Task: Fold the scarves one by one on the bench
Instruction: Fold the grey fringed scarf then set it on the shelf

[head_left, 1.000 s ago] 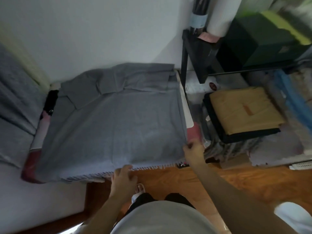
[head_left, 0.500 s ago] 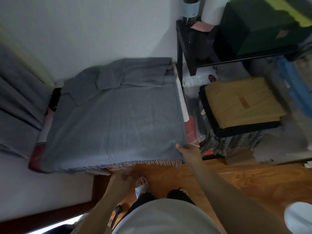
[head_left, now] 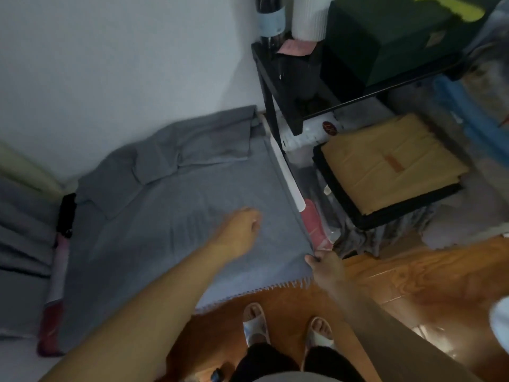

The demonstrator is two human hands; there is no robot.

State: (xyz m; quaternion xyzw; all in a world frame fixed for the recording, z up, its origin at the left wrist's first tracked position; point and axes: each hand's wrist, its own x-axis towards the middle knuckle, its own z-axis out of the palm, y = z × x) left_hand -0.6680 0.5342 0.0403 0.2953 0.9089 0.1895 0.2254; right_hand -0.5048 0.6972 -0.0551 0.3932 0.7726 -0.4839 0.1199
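A grey scarf (head_left: pixel 170 232) with a fringed near edge lies spread over the bench (head_left: pixel 312 226), whose red-pink padding shows at both sides. Its far part is rumpled against the wall. My left hand (head_left: pixel 243 230) is stretched out over the middle of the scarf, blurred, with fingers loosely bent and nothing visibly gripped. At the scarf's near right corner, my right hand (head_left: pixel 323 264) pinches the cloth by the bench's edge.
A black shelf rack (head_left: pixel 275 86) stands right of the bench, with a green box (head_left: pixel 385 37) on top. Below it, folded yellow cloth (head_left: pixel 385 166) lies in a black crate. More grey fabric (head_left: pixel 22 230) lies to the left. My slippered feet stand on the wooden floor (head_left: pixel 413 285).
My left hand left the scarf's near fringed edge and reached forward over its middle. My right hand stayed at the near right corner. The view tilted down and closer.
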